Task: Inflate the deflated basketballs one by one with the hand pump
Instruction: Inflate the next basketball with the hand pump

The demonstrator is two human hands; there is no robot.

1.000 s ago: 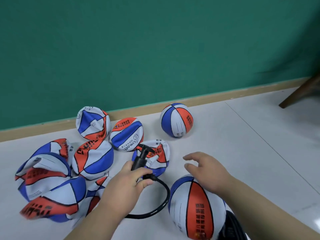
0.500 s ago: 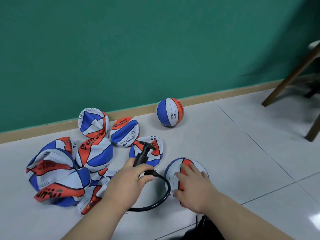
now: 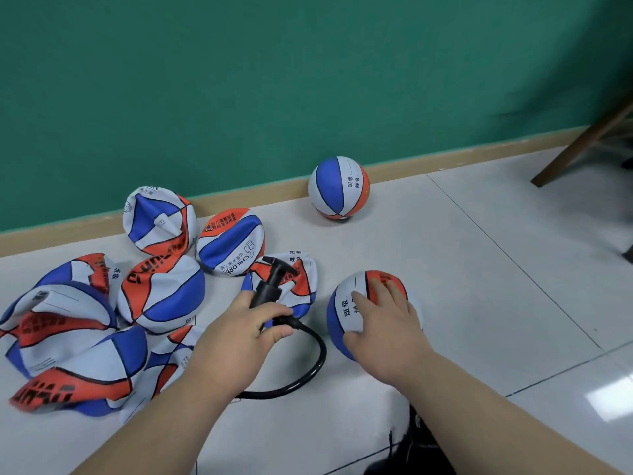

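My left hand (image 3: 236, 337) grips the body of the black hand pump (image 3: 270, 289), whose T-handle points up and away. Its black hose (image 3: 315, 368) loops on the floor toward me. My right hand (image 3: 383, 334) rests with spread fingers on an inflated red, white and blue basketball (image 3: 346, 303) just right of the pump. Another inflated basketball (image 3: 338, 187) stands by the wall. Several deflated, crumpled basketballs (image 3: 161, 293) lie in a heap to the left, one of them (image 3: 301, 282) right behind the pump.
A green wall with a tan baseboard (image 3: 411, 168) closes the far side. A wooden chair leg (image 3: 582, 145) slants down at the far right. White floor tiles (image 3: 496, 269) stretch out to the right. A dark shoe (image 3: 411, 450) shows at the bottom edge.
My right hand came down onto the inflated ball and has pushed it away from me across the floor. The left hand kept its grip on the pump. The far ball has rolled a little.
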